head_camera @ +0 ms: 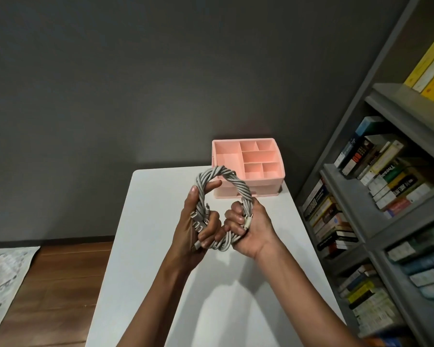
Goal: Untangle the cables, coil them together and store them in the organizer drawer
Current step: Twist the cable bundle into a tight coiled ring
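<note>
Head view: cables (226, 189) untangled, coiled in one twisted ring. Left hand (198, 221) and right hand (246, 221) both curl tight round ring, above surface (161, 221). Left to do: open organizer (251, 166) drawer, stow coil.

Twisted grey cable coil (223, 196), upright ring.

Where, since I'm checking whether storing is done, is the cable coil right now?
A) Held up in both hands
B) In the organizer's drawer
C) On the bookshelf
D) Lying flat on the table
A: the left hand and right hand both grip the grey twisted cable coil, raised above the table in front of the pink organizer.
</note>
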The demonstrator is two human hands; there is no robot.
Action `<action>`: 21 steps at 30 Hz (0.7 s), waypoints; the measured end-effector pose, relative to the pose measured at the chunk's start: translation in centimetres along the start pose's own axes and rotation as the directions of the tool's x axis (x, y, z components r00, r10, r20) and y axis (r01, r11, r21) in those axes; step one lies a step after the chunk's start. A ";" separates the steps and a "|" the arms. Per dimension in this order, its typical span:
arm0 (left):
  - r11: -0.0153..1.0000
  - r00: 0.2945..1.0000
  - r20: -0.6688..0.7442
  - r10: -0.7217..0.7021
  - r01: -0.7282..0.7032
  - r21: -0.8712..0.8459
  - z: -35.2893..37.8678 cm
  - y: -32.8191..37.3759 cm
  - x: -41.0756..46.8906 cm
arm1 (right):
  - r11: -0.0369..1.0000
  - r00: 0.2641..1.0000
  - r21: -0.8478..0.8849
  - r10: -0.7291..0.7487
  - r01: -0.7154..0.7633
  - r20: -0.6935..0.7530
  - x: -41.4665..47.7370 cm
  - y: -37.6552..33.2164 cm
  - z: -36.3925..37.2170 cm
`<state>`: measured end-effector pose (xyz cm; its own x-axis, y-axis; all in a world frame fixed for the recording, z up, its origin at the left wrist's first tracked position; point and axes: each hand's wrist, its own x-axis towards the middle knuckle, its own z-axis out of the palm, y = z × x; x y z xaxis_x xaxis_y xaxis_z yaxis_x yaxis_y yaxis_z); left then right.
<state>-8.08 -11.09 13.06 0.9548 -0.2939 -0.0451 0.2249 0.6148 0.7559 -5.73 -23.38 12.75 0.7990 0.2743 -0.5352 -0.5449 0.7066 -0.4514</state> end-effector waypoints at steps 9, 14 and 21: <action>0.926 0.995 -0.093 -0.040 0.072 0.371 -0.6 -1.5 -0.2 | 0.983 0.949 -0.104 0.117 -0.154 -0.292 2.6 2.4 -1.8; 0.984 0.949 -0.288 -0.127 0.084 -0.156 -1.9 -1.7 0.5 | 0.985 0.951 -0.154 -0.115 0.073 -0.288 2.0 2.1 0.1; 0.967 0.958 -0.257 -0.129 0.063 -0.248 -2.4 -2.1 0.3 | 0.912 0.910 -0.368 -0.298 0.182 -0.287 0.8 2.6 0.8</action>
<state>-7.78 -10.68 9.88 0.9355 -0.1724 -0.3084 0.3260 0.7575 0.5656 -6.30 -20.80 11.75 0.8167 -0.1481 -0.5578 -0.4448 0.4543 -0.7719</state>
